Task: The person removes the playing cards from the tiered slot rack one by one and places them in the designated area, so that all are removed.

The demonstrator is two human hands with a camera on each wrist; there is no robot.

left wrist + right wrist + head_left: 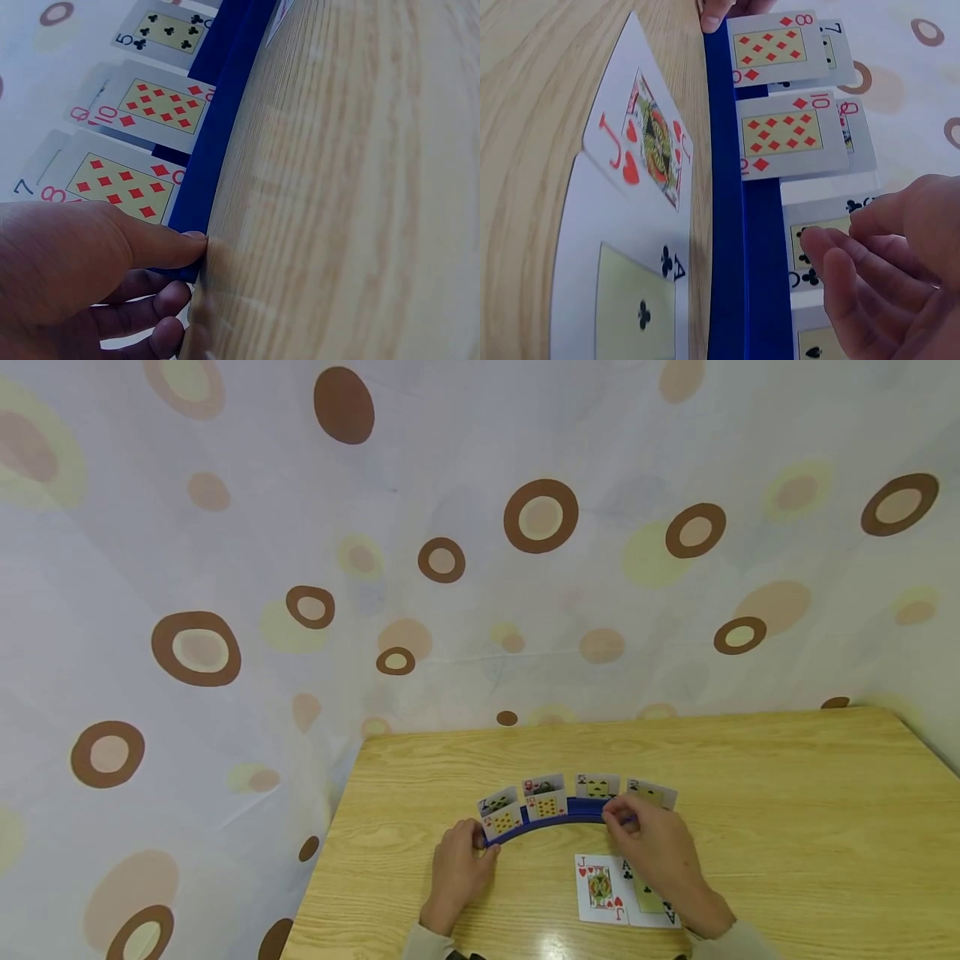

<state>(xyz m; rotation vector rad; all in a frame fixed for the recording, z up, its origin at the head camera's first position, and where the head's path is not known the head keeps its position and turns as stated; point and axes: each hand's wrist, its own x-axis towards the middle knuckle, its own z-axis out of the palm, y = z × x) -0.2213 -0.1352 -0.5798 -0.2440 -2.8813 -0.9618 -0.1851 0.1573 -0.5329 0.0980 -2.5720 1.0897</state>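
A curved blue playing card holder (585,807) stands on the table. My left hand (461,868) grips its left end, with the thumb (176,247) on the front edge. In the front row stand an eight of diamonds (116,184) and a ten of diamonds (161,109); a seven (495,800) and a queen (542,785) show partly behind them. Farther right are a five of clubs (597,787) and a spade card (651,792), partly covered by my right hand (660,847). Its fingers bend loosely before the five of clubs, holding nothing.
A jack of hearts (600,887) and an ace of clubs (647,900) lie face up side by side on the wooden table (810,827), in front of the holder. The right forearm passes over the ace. A dotted curtain (465,610) hangs behind the table.
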